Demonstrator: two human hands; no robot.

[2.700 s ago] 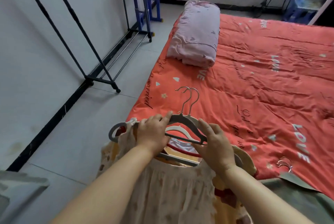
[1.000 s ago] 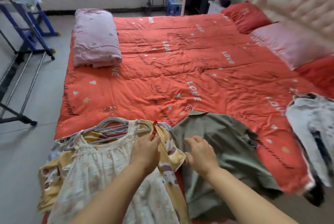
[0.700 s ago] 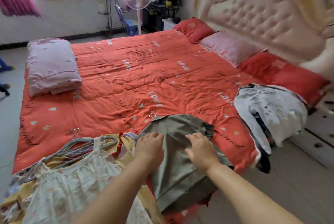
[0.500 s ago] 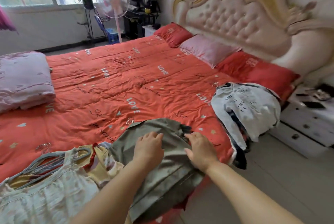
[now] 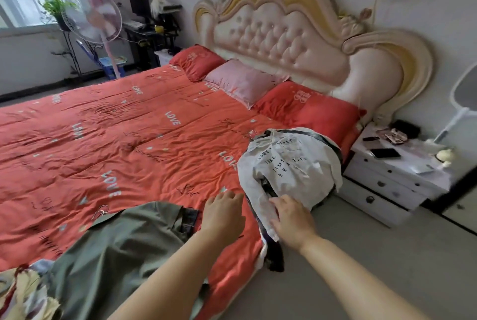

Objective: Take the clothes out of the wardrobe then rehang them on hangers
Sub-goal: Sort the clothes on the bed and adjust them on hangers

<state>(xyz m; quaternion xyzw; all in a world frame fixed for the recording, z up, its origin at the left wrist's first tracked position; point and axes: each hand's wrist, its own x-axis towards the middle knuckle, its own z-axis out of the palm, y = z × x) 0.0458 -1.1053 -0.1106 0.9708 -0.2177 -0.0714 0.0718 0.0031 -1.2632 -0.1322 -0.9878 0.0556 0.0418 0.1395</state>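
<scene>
A pile of clothes topped by a white shirt with black lettering (image 5: 291,165) lies at the near right corner of the red quilt (image 5: 129,139), partly hanging off the edge. My right hand (image 5: 293,220) touches that shirt's sleeve, fingers bent on the fabric. My left hand (image 5: 223,214) hovers over the quilt just left of the pile, fingers relaxed and holding nothing. An olive-green shirt (image 5: 124,247) on a hanger lies flat at the near edge, its metal hook (image 5: 102,210) showing at the collar. Floral garments (image 5: 20,291) peek in at the bottom left.
Red and pink pillows (image 5: 242,82) lean on a padded headboard (image 5: 296,38). A white nightstand (image 5: 395,172) with a phone (image 5: 386,153) stands right of the bed. A standing fan (image 5: 95,15) and a desk are at the far side. Grey floor (image 5: 361,255) lies beside me.
My view has swung right along the bed. Both hands left the floral clothes, passed over the green shirt, and now reach the white-shirt pile; the right hand touches its sleeve.
</scene>
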